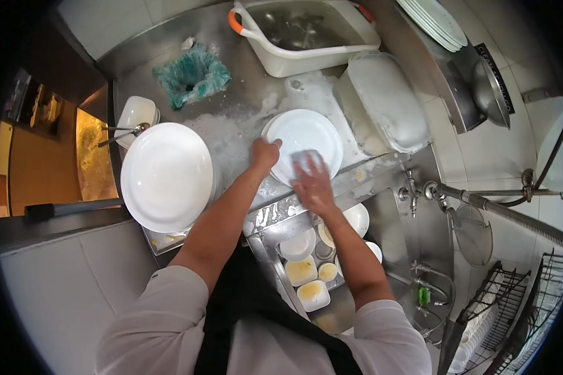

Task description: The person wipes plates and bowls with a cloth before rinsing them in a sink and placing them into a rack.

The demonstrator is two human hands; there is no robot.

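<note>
A round white plate lies on the soapy steel counter, apparently on top of another plate whose rim shows at its left. My left hand grips its left edge, thumb on the rim. Smeared by motion, my right hand presses a bluish-grey sponge onto the lower part of the plate. To the left, a large white oval plate rests near square white bowls with spoons in them. Suds cover the counter around the plate.
A white tub of murky water and a foamy plastic container stand behind. A crumpled green bag lies at the back left. Dirty bowls sit in the sink below my right arm. Taps and a dish rack are right.
</note>
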